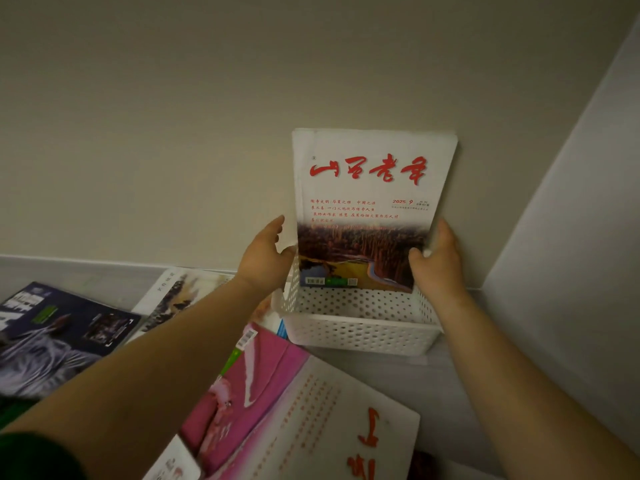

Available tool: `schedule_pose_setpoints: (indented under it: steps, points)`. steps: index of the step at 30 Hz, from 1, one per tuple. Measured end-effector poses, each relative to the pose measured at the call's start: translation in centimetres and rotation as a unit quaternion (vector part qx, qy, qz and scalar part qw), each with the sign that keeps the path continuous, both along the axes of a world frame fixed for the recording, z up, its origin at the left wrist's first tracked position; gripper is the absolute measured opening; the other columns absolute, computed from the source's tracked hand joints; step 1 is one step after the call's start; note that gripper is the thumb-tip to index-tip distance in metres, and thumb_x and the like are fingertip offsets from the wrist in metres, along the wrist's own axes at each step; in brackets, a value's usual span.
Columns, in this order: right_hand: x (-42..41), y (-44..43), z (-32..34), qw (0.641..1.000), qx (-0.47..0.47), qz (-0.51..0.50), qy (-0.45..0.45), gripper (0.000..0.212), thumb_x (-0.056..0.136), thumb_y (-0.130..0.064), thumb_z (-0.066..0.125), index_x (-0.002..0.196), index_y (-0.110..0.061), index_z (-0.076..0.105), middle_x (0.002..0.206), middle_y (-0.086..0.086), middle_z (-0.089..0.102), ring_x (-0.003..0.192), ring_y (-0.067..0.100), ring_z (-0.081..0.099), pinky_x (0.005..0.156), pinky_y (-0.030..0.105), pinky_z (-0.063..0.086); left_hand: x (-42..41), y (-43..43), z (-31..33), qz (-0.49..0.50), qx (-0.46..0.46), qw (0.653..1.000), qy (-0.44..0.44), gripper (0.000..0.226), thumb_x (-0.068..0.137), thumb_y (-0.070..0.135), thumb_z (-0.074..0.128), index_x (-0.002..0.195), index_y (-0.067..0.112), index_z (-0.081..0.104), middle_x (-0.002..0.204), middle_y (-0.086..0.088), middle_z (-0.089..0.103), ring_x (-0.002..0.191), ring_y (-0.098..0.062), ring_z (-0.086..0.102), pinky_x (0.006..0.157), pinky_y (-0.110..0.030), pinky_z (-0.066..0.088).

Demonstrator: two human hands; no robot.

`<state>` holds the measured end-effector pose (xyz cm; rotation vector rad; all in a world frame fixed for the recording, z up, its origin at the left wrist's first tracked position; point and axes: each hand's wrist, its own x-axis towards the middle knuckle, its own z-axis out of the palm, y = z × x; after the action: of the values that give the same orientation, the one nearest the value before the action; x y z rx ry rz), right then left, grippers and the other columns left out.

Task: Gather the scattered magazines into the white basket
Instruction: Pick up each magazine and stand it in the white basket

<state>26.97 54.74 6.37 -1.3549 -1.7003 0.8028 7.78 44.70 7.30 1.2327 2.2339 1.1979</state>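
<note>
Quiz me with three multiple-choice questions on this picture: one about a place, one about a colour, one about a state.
1. Where is the red-titled magazine?
A. Standing in the white basket
B. Flat on the floor
C. On a chair

2. The nearest lying magazine is mostly:
A. green
B. pink
C. black

3. The right hand:
A. rests flat on the surface
B. holds a pen
C. grips the red-titled magazine's edge

Answers: A, its lower end sits inside the perforated walls; B, its cover is pink; C, the thumb is in front and the fingers wrap behind.
</note>
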Motion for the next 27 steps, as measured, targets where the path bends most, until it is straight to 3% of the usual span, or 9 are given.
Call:
schedule_pose_setpoints:
  steps: [5,9,10,12,16,19,24,25,27]
  points:
    - [1.2,-5.8,1.6,0.999,0.029,-0.014,-0.004,0.058,0.084,-0.004,0.051,0.137,-0.012,0.03,0.143,0.015,0.034,0.131,0.031,0.032,0.107,0.039,0.029,0.5,-6.5,1.5,-0.015,0.007,0.999,0.038,0.036,0.09,0.013,0.047,0.125,0.013,0.049,0.135,-0.008,0.049,0.119,-0.021,0.048,0.095,-0.021,0.037]
    - [1.6,-12.3,0.8,0.999,0.032,0.007,-0.017,0.055,0.083,-0.005,0.054,0.135,-0.01,0.034,0.141,0.015,0.038,0.128,0.03,0.036,0.104,0.036,0.032,0.9,-13.7,1.2,-0.092,0.021,0.995,0.018,0.028,0.086,-0.003,0.048,0.113,-0.003,0.058,0.101,-0.01,0.059,0.073,0.01,0.056,0.06,-0.004,0.04]
    - [1.6,-14.1,0.3,0.999,0.021,0.019,-0.024,0.054,0.084,-0.006,0.054,0.134,-0.01,0.035,0.141,0.015,0.039,0.128,0.029,0.036,0.104,0.036,0.032,0.7,-15.6,0.7,-0.101,0.015,0.994,0.029,0.027,0.085,-0.004,0.05,0.109,-0.002,0.06,0.101,-0.009,0.059,0.077,0.012,0.056,0.063,-0.003,0.038]
    - [1.1,-17.8,-1.2,0.998,-0.016,0.042,-0.031,0.053,0.085,-0.007,0.054,0.134,-0.012,0.035,0.14,0.013,0.039,0.129,0.027,0.035,0.106,0.035,0.031,0.0,-19.5,-0.8,-0.092,-0.036,0.994,0.045,0.025,0.084,0.003,0.055,0.107,0.006,0.062,0.114,-0.008,0.062,0.097,-0.005,0.057,0.073,-0.009,0.035]
    - [-1.0,-24.8,-4.2,0.991,-0.065,0.087,-0.083,0.052,0.085,-0.01,0.054,0.133,-0.013,0.036,0.141,0.009,0.04,0.131,0.023,0.034,0.11,0.036,0.029,-2.6,-26.9,-4.2,-0.059,-0.094,0.993,0.041,0.022,0.083,0.01,0.058,0.104,0.014,0.064,0.115,-0.007,0.063,0.093,-0.013,0.055,0.067,-0.008,0.037]
    - [-3.4,-30.2,-6.1,0.974,-0.084,0.155,-0.142,0.055,0.087,-0.023,0.053,0.137,-0.019,0.031,0.146,0.003,0.033,0.135,0.018,0.027,0.111,0.029,0.022,-5.6,-31.5,-6.4,-0.021,-0.16,0.985,0.067,0.031,0.081,0.012,0.06,0.112,0.015,0.06,0.126,-0.007,0.058,0.111,-0.021,0.054,0.085,-0.023,0.04]
    - [-6.8,-37.0,-9.3,0.933,-0.122,0.256,-0.221,0.067,0.082,-0.049,0.05,0.139,-0.034,0.018,0.153,-0.008,0.015,0.14,0.013,0.012,0.115,0.032,0.006,-10.4,-35.7,-8.8,-0.004,-0.24,0.964,0.112,0.054,0.082,0.02,0.054,0.132,0.019,0.036,0.141,-0.002,0.041,0.126,-0.018,0.042,0.106,-0.03,0.031]
    - [-7.0,-38.1,-10.1,0.925,-0.082,0.255,-0.271,0.068,0.08,-0.055,0.049,0.138,-0.03,0.026,0.153,-0.005,0.02,0.14,0.012,0.016,0.113,0.031,-0.001,-10.8,-36.0,-9.1,-0.017,-0.242,0.962,0.123,0.057,0.081,0.021,0.054,0.134,0.021,0.033,0.143,0.0,0.038,0.127,-0.017,0.04,0.107,-0.031,0.03]
    - [-7.1,-39.7,-10.1,0.907,0.01,0.231,-0.352,0.067,0.064,-0.068,0.047,0.116,-0.027,0.06,0.13,-0.002,0.057,0.121,0.009,0.051,0.109,0.026,-0.003,-11.2,-36.1,-9.5,-0.043,-0.242,0.957,0.151,0.062,0.079,0.028,0.056,0.135,0.023,0.029,0.143,0.002,0.037,0.128,-0.016,0.038,0.109,-0.033,0.027]
